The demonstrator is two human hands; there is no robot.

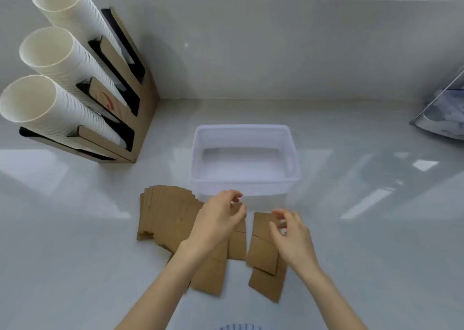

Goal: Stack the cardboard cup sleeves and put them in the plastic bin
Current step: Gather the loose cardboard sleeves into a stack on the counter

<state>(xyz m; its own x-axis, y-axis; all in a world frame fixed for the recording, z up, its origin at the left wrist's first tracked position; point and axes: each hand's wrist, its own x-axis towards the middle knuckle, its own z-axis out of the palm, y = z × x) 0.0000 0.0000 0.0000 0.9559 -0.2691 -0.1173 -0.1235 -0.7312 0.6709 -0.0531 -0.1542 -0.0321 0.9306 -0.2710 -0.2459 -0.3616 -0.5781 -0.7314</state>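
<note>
Head view: plastic bin (244, 133) at frame centre is seen empty. Cardboard cup sleeves (168, 214) are spread, unstacked, lower centre. Left hand (216, 220) & right hand (293, 236) are held above them, fingers apart, nothing gripped. Stacking & binning remain.

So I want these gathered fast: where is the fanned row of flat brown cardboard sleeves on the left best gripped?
Probably by its two outer ends, one hand each, pressing inward. The fanned row of flat brown cardboard sleeves lies overlapped like shingles on the glossy grey counter, so squeezing sideways should slide them into one stack.
</note>
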